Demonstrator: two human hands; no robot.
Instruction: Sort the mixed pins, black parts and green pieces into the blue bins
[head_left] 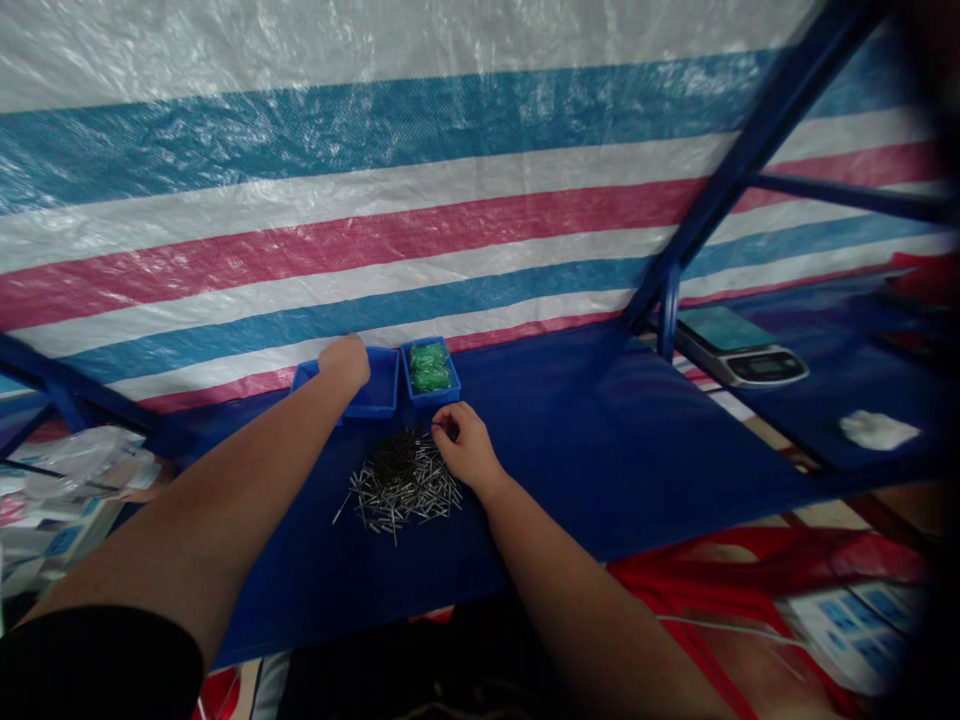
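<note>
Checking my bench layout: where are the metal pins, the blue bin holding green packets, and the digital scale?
Metal pins (401, 482): head view, middle of the pile.
Blue bin (432, 400): head view, front rim.
Digital scale (766, 367): head view, display.

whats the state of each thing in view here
left hand, resting at the left blue tray's rim
left blue tray, no contents visible
right blue tray, holding green packets
green packets, bunched inside
right hand, fingers pinched above the nails
pile of metal nails, loose and scattered
digital scale, reading too dark to tell
</note>
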